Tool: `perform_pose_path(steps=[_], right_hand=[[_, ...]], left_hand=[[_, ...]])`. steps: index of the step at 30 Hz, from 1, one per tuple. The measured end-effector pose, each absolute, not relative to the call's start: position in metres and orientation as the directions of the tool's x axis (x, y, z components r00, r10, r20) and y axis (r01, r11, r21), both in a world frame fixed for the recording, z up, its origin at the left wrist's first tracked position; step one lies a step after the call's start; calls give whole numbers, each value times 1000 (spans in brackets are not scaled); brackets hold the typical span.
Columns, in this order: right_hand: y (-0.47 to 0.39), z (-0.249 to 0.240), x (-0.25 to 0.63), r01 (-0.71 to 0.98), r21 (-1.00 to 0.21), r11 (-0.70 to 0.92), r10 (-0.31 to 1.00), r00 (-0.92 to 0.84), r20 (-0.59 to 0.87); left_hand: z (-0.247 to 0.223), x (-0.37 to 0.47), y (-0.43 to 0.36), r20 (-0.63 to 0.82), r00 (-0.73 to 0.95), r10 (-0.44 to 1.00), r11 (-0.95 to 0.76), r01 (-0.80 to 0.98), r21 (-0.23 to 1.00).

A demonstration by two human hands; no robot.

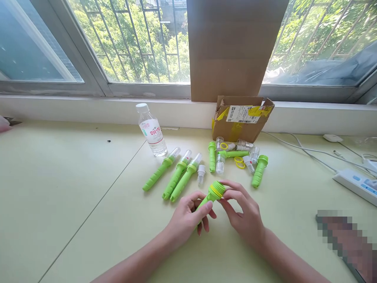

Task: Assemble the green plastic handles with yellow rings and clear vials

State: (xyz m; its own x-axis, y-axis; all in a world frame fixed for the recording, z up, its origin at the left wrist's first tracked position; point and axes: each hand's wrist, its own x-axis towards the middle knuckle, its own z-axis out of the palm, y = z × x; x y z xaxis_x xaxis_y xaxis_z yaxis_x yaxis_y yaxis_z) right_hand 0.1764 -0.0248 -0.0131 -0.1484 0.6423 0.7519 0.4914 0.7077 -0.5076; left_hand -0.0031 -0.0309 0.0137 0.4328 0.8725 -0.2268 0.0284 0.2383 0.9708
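My left hand (191,214) is wrapped round the stem of a green plastic handle (213,193), whose wide threaded head carries a yellow ring. The fingertips of my right hand (243,208) pinch the edge of that head. Just beyond lies a white piece with a clear ribbed tip (201,174). To its left, three green handles with clear caps (181,173) lie side by side. Behind my hands are loose green handles (259,171), clear caps (220,163), yellow rings (239,162) and more white pieces (249,164).
A water bottle (152,131) stands at the back, left of an open cardboard box (240,122). On the right are cables, a white power strip (355,184) and a blurred-out flat object (344,243). Windows and a cardboard sheet (229,51) rise behind the table (73,188).
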Motion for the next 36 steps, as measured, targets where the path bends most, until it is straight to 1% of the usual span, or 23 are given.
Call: perform_pose_path(steps=[4, 7, 9, 12, 15, 20, 24, 30, 36], right_hand=[[-28, -14, 176, 431, -577, 694, 693, -182, 697], [-28, -17, 176, 423, -605, 674, 725, -223, 652], [-27, -19, 176, 429, -602, 674, 726, -236, 646], [-25, -21, 176, 459, -573, 679, 710, -207, 674], [-24, -20, 176, 499, -524, 690, 672, -174, 719], [-24, -15, 176, 529, -470, 706, 623, -148, 768], [-24, -14, 176, 541, -466, 700, 621, -139, 772], [-24, -20, 177, 549, -479, 685, 642, -144, 753], [-23, -17, 175, 544, -502, 672, 662, -138, 737]], left_hand=[[14, -3, -30, -189, 443, 876, 203, 16, 979], [14, -4, -30, -203, 474, 857, 225, 9, 974], [12, -4, -30, -242, 466, 851, 258, 31, 966], [9, -4, -31, -278, 415, 866, 270, 81, 960], [7, -3, -33, -274, 393, 878, 254, 102, 962], [9, -2, -33, -259, 388, 885, 252, 72, 965], [11, -2, -32, -227, 376, 898, 215, 75, 974], [13, -2, -32, -204, 404, 892, 160, 142, 977], [15, -2, -33, -232, 419, 878, 184, 153, 971]])
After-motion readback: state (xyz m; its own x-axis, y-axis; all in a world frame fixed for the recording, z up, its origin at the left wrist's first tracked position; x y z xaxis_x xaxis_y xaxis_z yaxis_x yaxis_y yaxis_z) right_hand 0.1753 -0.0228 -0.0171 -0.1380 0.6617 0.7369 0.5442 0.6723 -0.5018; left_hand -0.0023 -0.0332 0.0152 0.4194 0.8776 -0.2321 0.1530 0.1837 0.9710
